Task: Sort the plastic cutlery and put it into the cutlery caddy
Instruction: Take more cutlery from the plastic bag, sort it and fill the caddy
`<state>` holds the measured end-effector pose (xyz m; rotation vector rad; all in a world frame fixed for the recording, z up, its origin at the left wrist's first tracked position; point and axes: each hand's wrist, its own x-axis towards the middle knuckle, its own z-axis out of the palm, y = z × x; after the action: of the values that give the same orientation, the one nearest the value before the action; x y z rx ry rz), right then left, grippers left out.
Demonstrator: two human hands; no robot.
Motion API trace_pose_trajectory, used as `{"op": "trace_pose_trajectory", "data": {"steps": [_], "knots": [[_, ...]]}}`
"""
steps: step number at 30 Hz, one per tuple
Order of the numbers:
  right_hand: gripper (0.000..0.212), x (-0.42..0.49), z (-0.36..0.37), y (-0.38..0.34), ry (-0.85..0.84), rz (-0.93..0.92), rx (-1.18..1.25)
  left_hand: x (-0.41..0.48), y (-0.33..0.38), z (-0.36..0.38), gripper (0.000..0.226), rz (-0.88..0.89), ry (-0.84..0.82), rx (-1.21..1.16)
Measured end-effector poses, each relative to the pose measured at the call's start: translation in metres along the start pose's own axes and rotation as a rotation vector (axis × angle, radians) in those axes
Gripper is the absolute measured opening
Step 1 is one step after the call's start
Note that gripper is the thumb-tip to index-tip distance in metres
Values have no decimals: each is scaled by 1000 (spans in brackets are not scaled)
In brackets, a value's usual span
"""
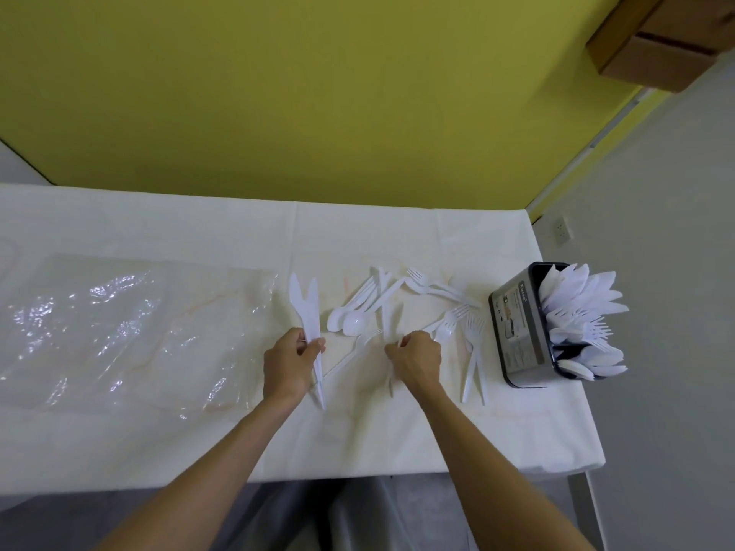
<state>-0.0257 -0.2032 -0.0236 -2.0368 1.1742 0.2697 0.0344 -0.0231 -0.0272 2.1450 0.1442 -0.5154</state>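
White plastic knives [305,308] fan out upward from my left hand [290,361], which is closed on their handles. My right hand [415,357] is pinched on another white knife [391,312] at the near edge of a loose pile of spoons and forks [370,304] in the middle of the table. Two or three forks [473,351] lie side by side to the right of that hand. The dark cutlery caddy [517,328] stands at the table's right edge, its compartments stuffed with white knives, forks and spoons.
The table [159,443] wears a white cloth. A crumpled clear plastic bag [119,332] lies flat on its left half. A yellow wall rises behind, and cardboard boxes [656,41] sit at the top right. The caddy stands close to the table's right edge.
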Motion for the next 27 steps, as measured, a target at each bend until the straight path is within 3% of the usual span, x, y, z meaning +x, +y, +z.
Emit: {"op": "trace_pose_trajectory", "data": {"steps": [5, 8, 15, 27], "knots": [[19, 7, -3, -8, 47, -32, 32, 8, 9, -7, 27, 47, 101, 72], [32, 9, 3, -11, 13, -49, -28, 18, 11, -10, 23, 29, 50, 133], [34, 9, 2, -20, -40, 4, -6, 18, 6, -8, 10, 7, -39, 160], [13, -10, -18, 8, -215, 61, -123, 11, 3, -14, 9, -31, -62, 53]]}}
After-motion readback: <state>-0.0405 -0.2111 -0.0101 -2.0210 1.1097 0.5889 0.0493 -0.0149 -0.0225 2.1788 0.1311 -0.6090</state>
